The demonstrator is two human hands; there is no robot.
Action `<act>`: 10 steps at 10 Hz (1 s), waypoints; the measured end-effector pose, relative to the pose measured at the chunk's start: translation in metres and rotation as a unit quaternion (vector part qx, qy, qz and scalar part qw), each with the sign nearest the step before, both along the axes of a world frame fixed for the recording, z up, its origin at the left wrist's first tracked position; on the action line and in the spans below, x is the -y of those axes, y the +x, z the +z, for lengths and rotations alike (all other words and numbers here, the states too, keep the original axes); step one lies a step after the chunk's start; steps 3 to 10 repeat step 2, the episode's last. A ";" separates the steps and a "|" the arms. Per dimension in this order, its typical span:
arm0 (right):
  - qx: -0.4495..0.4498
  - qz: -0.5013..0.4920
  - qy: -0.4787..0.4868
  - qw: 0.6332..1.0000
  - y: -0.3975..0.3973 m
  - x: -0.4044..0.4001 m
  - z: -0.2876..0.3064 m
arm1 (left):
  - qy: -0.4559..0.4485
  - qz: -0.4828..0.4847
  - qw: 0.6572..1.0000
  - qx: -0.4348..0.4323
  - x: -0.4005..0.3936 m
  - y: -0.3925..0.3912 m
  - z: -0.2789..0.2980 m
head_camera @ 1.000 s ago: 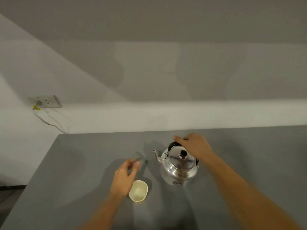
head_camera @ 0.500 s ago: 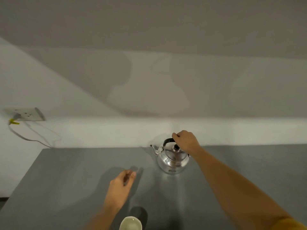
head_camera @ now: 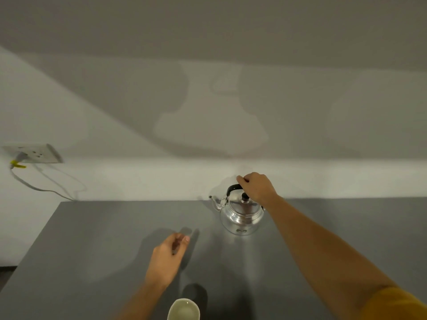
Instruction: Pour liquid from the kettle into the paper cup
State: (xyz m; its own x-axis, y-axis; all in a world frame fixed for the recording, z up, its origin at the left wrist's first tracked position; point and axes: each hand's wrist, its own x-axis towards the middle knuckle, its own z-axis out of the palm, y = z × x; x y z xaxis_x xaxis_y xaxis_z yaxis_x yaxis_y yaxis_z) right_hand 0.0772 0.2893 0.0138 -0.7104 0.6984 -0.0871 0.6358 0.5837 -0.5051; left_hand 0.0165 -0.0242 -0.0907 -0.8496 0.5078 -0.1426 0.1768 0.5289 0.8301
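Change since earlier: kettle [head_camera: 241,212] sits farther from the paper cup [head_camera: 184,309] than a second ago; the left hand [head_camera: 164,262] has come off the cup.
Kettle: rounded, polished metal body with mirror glints, domed lid with a dark knob, thin curved spout pointing left, black arched handle; it stands upright near the far edge of the table [head_camera: 92,250].
Right hand: right hand [head_camera: 256,187] over the kettle's top, fingers [head_camera: 241,180] curled closed around the black handle.
Left hand: nearer the viewer and left of the kettle, well apart from it; fingers loosely bent, gripping nothing, low over the table.
Paper cup: pale, round-rimmed, open mouth up, on the table's near side well apart from the kettle, partly cut by the frame edge; contents cannot be told.
Table: flat, smooth, matte grey, faintly reflective below the kettle.
Sleeve: mustard-yellow cloth [head_camera: 397,303] on the right arm.
Wall socket: white rectangular plate [head_camera: 34,153] far left of the kettle, grey cable hanging.
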 end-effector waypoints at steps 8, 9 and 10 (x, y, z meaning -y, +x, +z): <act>-0.032 0.030 0.138 0.989 0.019 0.021 0.023 | 0.024 -0.011 0.999 -0.030 0.004 0.008 0.030; -0.032 0.030 0.138 0.989 0.019 0.021 0.023 | 0.024 -0.011 0.999 -0.030 0.004 0.008 0.030; -0.032 0.030 0.138 0.989 0.019 0.021 0.023 | 0.024 -0.011 0.999 -0.030 0.004 0.008 0.030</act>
